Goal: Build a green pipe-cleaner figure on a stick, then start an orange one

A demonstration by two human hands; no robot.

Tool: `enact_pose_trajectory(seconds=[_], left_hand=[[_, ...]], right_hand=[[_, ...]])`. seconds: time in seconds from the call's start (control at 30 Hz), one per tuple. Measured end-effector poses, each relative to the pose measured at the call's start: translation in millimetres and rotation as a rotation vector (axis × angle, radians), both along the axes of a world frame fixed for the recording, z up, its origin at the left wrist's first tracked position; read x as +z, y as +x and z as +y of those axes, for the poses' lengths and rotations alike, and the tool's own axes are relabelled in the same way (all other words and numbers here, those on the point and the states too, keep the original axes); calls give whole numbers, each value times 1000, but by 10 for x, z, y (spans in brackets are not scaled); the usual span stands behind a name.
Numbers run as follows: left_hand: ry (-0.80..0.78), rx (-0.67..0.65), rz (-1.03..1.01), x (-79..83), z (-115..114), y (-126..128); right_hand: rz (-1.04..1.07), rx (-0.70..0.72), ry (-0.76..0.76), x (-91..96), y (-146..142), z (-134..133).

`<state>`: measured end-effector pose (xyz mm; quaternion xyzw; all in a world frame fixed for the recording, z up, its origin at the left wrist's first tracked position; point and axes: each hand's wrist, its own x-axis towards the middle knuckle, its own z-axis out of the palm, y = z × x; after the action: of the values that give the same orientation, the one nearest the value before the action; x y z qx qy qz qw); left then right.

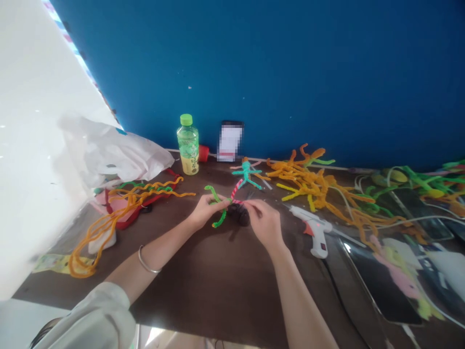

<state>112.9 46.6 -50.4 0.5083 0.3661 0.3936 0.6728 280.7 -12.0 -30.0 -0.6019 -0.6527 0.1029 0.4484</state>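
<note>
Entry: green-and-striped pipe-cleaner piece (235, 190), being gripped between both hands above a dark tabletop (214, 295). Left hand (205, 211): fingers (220, 203) are pinching it closed. Right hand (263, 223): fingers (250, 207) are pressing in closely on it (a dark lump (239, 214) is sitting just beneath). Beyond the piece, a teal pipe-cleaner figure (246, 174) is lying; to its right, a white hot glue gun (312, 228).

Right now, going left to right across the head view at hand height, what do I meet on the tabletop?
Orange pipe cleaners → left hand gripping a green pipe cleaner → dark fuzzy lump → right hand → white hot glue gun → glossy printed sheet
</note>
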Motion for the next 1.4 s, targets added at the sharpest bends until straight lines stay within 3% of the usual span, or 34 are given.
enact_pose_trajectory(seconds=[0.1,0.27,0.37,0.47,0.7,0.83,1.03,1.27,1.4], left_hand=[[5,-6,2,-6,2,-3],[23,-35,35,23,-8,-12],[27,-73,51,36,-13,-13],[-11,-47,8,30,-7,-9],[-108,-13,-113,53,2,-16],[-119,-15,-111,48,7,-18],[-144,4,-100,37,5,-19],[-130,-4,-102,38,7,-14],[-126,2,-110,61,8,-11]], right_hand=[[304,3,-147,57,-8,-10],[860,130,-449,106,39,4],[1091,179,-499,106,59,16],[1142,190,-468,111,42,14],[1063,305,-429,113,-12,-23],[938,271,-359,102,-27,-29],[489,121,-167,149,0,-58],[-92,203,173,40,78,-67],[-324,233,249,-10,106,-79]])
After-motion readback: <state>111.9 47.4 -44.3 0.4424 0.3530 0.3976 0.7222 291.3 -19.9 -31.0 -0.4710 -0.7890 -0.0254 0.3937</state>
